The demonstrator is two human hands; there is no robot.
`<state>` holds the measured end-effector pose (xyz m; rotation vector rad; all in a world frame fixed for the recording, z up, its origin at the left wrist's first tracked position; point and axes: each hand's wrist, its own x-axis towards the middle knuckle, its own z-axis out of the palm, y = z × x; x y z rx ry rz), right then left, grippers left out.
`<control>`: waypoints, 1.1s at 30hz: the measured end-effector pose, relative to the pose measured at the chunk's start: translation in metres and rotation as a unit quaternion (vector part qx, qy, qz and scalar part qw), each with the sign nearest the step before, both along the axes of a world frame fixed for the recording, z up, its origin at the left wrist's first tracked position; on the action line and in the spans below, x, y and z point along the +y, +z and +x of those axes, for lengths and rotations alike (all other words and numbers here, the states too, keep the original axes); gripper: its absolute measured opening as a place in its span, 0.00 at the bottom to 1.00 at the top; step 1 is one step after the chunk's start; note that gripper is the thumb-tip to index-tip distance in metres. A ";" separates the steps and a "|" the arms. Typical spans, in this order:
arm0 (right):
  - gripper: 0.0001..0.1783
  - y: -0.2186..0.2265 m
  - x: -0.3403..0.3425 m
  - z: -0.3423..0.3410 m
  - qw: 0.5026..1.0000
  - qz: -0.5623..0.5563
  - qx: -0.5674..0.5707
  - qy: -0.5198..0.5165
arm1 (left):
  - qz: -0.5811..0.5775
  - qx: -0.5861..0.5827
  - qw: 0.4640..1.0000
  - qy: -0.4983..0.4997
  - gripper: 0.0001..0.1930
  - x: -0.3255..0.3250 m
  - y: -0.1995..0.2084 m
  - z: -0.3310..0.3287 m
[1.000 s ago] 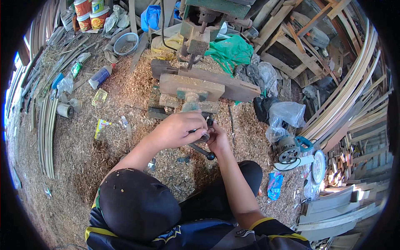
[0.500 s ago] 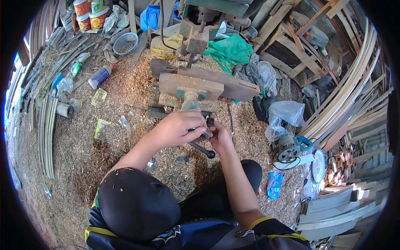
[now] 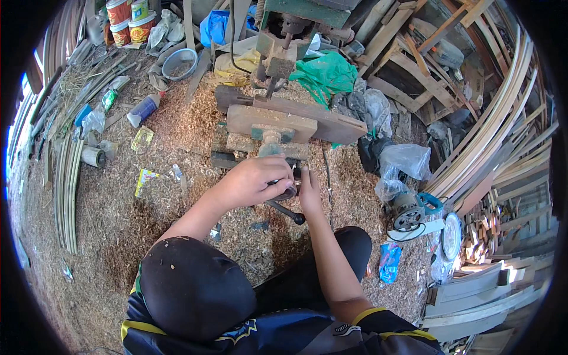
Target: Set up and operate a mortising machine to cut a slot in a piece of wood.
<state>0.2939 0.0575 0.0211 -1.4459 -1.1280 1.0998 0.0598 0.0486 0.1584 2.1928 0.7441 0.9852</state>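
My left hand (image 3: 255, 180) is closed on a dark metal handwheel (image 3: 288, 193) at the front of a green drilling machine (image 3: 290, 59); its curled fingers hide much of the wheel. At the wheel's right side my right hand (image 3: 310, 192) grips the rim, its fingertips partly hidden. Just below both hands, a lever with a black ball knob (image 3: 298, 219) sticks out. Beyond them, a green clamp (image 3: 272, 135) presses against a wooden block (image 3: 242, 120). Behind the block stands a longer board (image 3: 340, 120), under the machine's bit (image 3: 270, 87).
Wood shavings (image 3: 177, 219) cover the ground. To the right lie a power tool (image 3: 408, 212), a clear plastic bag (image 3: 405, 163) and bent wood strips (image 3: 497, 118). A bottle (image 3: 143, 110), a bucket (image 3: 180, 64) and paint tubs (image 3: 142, 26) are at the left.
My right hand has turned and drawn its fingers in along the wheel's right side. My left hand stays nearly in place on the handwheel. The wooden block and board look unmoved.
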 end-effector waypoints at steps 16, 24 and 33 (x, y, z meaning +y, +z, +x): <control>0.26 -0.001 0.004 0.000 0.998 0.012 -0.004 0.059 | 0.006 -0.002 1.000 0.005 0.05 -0.004 -0.002 -0.004; 0.26 0.000 0.005 0.003 0.986 0.029 -0.158 0.035 | 0.015 -0.002 1.000 0.007 0.06 0.000 0.002 -0.002; 0.33 0.041 -0.006 0.021 0.978 0.065 -0.184 -0.077 | 0.035 0.012 0.999 0.014 0.12 -0.006 0.000 0.000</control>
